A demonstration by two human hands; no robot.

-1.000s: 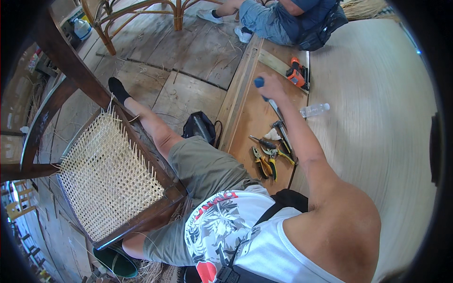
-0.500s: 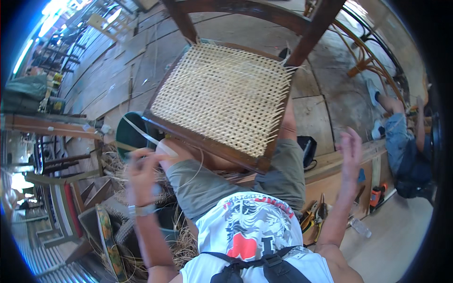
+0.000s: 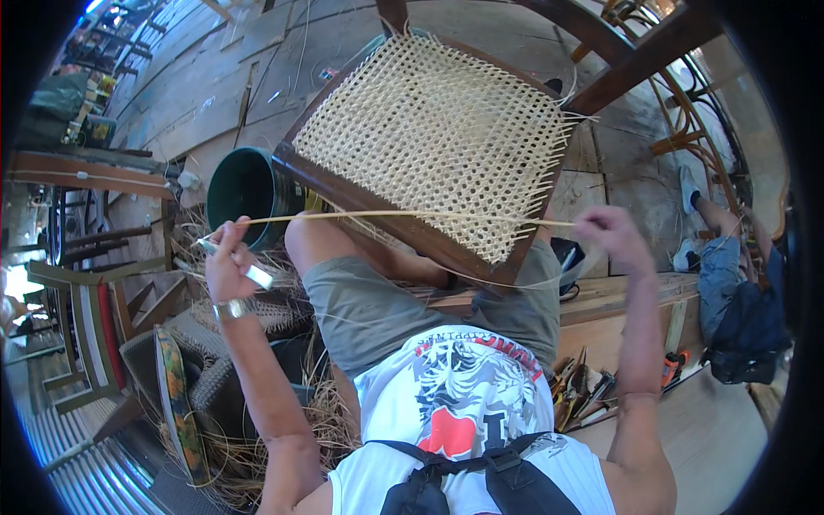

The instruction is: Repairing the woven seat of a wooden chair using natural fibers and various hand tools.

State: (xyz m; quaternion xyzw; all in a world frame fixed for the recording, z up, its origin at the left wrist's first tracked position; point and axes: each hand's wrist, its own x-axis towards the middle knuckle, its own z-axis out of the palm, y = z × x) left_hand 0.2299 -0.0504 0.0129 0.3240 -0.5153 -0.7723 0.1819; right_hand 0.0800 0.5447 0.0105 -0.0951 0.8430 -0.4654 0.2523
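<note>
A strip of cane (image 3: 386, 213) is stretched across in front of me, over the near edge of a chair's woven cane seat (image 3: 438, 129). My left hand (image 3: 230, 262) closes on its left end, and a small shiny flat piece (image 3: 259, 276) shows by the palm; its kind I cannot tell. At the other end, the pinched fingers of my right hand (image 3: 611, 233) grip the strip. The seat has a dark wooden frame (image 3: 360, 196) and sits tilted at my knees. Loose cane ends stick out along its right side. A thinner strand droops below the strip.
A green bucket (image 3: 245, 184) stands left of the chair. Cane scraps (image 3: 330, 421) and a camouflage-patterned piece (image 3: 178, 403) lie at my left. Hand tools (image 3: 584, 390) rest by my right hip. Another person's leg (image 3: 717, 215) is at the far right, near a curved rattan frame (image 3: 687, 129).
My right hand, raised and spread before, now pinches the strip's right end. The strip is drawn out between both hands. The left hand moved slightly left, and the chair appears further right.
</note>
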